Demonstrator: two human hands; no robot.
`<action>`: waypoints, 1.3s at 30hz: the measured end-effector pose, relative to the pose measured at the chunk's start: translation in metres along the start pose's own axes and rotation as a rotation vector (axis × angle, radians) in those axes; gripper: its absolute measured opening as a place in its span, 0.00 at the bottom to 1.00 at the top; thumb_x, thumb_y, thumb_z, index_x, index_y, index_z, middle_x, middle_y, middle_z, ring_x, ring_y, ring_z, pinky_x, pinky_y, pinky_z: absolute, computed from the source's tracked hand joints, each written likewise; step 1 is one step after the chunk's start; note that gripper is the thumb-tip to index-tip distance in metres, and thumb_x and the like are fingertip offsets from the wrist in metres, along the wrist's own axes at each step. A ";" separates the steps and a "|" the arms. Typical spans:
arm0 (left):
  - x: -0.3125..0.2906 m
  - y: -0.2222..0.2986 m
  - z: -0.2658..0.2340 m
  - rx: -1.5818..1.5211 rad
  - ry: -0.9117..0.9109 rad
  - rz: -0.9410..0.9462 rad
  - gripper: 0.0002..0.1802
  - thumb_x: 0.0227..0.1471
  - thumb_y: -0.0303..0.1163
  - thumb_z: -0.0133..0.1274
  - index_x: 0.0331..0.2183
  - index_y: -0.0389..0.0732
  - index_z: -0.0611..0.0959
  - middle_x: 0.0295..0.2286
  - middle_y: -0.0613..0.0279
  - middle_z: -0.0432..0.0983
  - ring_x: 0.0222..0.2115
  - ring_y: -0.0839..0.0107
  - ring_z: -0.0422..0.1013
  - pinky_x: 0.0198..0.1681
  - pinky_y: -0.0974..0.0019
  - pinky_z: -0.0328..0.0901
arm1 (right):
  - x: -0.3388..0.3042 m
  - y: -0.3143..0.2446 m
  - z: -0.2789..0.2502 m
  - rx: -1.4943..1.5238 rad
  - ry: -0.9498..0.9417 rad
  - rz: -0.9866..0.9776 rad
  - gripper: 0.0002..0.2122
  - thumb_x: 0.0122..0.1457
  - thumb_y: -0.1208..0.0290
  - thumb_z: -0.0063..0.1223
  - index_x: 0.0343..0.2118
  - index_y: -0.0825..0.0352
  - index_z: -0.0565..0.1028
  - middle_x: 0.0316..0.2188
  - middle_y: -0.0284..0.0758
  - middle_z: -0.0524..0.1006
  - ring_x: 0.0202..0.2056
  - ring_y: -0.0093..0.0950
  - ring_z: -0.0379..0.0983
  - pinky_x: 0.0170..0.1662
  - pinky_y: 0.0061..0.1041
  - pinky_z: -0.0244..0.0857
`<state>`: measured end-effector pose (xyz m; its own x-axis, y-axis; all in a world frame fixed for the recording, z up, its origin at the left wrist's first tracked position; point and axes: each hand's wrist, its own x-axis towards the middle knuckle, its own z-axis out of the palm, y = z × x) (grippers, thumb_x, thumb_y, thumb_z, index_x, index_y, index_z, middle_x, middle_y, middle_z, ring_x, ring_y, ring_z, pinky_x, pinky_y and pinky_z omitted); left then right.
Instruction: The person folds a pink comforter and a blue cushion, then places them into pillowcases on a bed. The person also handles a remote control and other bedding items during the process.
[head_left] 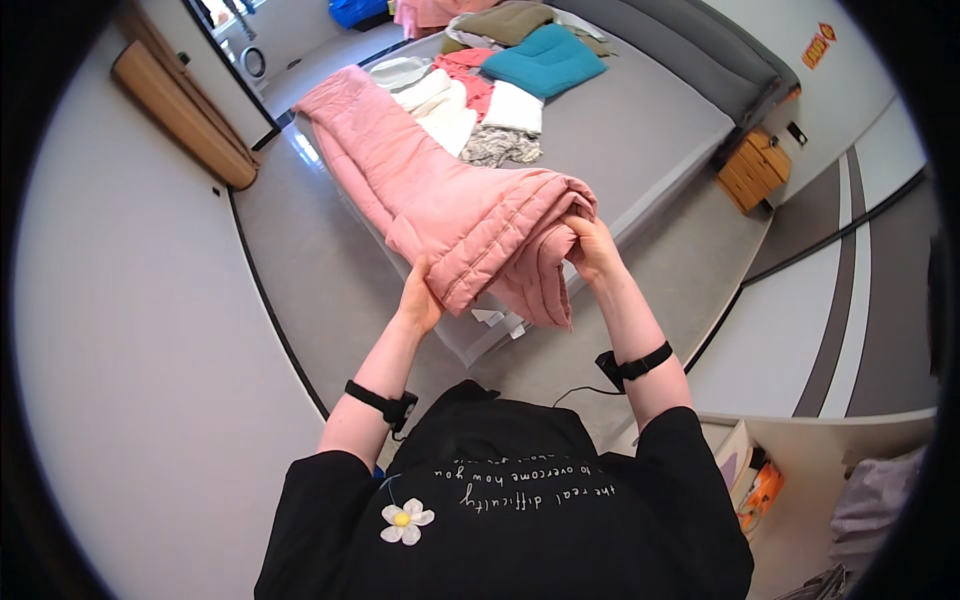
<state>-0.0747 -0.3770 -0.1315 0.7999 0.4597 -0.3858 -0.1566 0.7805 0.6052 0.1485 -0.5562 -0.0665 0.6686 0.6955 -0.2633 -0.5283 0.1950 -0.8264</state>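
Observation:
A pink quilted blanket point(455, 195) stretches from the far left edge of the grey bed point(650, 130) toward me, its near end folded into a thick bundle. My left hand point(420, 298) grips the lower left corner of that bundle. My right hand point(592, 248) grips the folded edge at its right side. Both hands hold the bundle up over the bed's near corner. Each wrist wears a black band.
Folded clothes lie on the bed: a teal cushion point(545, 60), white pieces point(513, 107), a red garment point(468, 70). A wooden nightstand point(755, 168) stands right of the bed. A shelf with small items point(755, 480) is at lower right. A white wall fills the left.

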 end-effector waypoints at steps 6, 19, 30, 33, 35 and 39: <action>-0.007 0.042 0.022 -0.149 -0.104 -0.052 0.22 0.57 0.36 0.46 0.48 0.30 0.71 0.43 0.49 0.74 0.42 0.61 0.74 0.46 0.61 0.70 | 0.021 0.003 -0.008 -0.271 0.109 -0.294 0.13 0.51 0.77 0.51 0.41 0.66 0.71 0.34 0.32 0.75 0.35 0.23 0.72 0.36 0.23 0.68; 0.008 -0.096 0.092 0.289 -0.001 -0.043 0.14 0.55 0.29 0.49 0.41 0.30 0.76 0.36 0.54 0.76 0.36 0.67 0.74 0.38 0.65 0.70 | 0.050 0.070 -0.297 -1.051 0.534 -0.235 0.06 0.56 0.73 0.44 0.36 0.67 0.69 0.29 0.37 0.75 0.28 0.26 0.71 0.26 0.26 0.67; 0.054 -0.175 0.154 0.437 0.116 0.075 0.18 0.57 0.34 0.47 0.41 0.27 0.73 0.33 0.56 0.75 0.32 0.72 0.73 0.33 0.67 0.69 | -0.011 0.062 -0.139 -0.570 -0.616 -0.112 0.62 0.38 0.72 0.70 0.64 0.60 0.26 0.61 0.45 0.55 0.61 0.36 0.55 0.60 0.35 0.53; 0.032 -0.170 0.154 0.444 0.150 0.063 0.19 0.57 0.36 0.48 0.42 0.28 0.71 0.35 0.56 0.74 0.35 0.73 0.72 0.38 0.68 0.68 | -0.021 0.047 -0.131 -0.589 -0.697 0.113 0.65 0.39 0.73 0.71 0.61 0.56 0.18 0.60 0.43 0.57 0.58 0.33 0.59 0.60 0.33 0.55; 0.026 -0.175 0.147 0.600 0.182 0.088 0.19 0.58 0.36 0.48 0.43 0.30 0.72 0.36 0.57 0.73 0.36 0.74 0.71 0.40 0.69 0.67 | -0.022 0.051 -0.131 -0.657 -0.592 -0.011 0.47 0.49 0.66 0.63 0.64 0.61 0.38 0.54 0.43 0.65 0.54 0.30 0.64 0.54 0.30 0.60; -0.016 -0.176 0.162 0.030 0.058 0.335 0.19 0.60 0.35 0.45 0.50 0.35 0.71 0.41 0.61 0.72 0.47 0.72 0.67 0.51 0.69 0.61 | 0.029 0.074 -0.116 -0.380 -0.444 -0.035 0.32 0.60 0.46 0.45 0.57 0.70 0.62 0.51 0.34 0.67 0.53 0.24 0.61 0.53 0.28 0.59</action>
<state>0.0335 -0.5905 -0.1193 0.6725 0.7123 -0.2009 -0.3871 0.5699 0.7249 0.1899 -0.6021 -0.1929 0.3559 0.9321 -0.0666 -0.2305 0.0185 -0.9729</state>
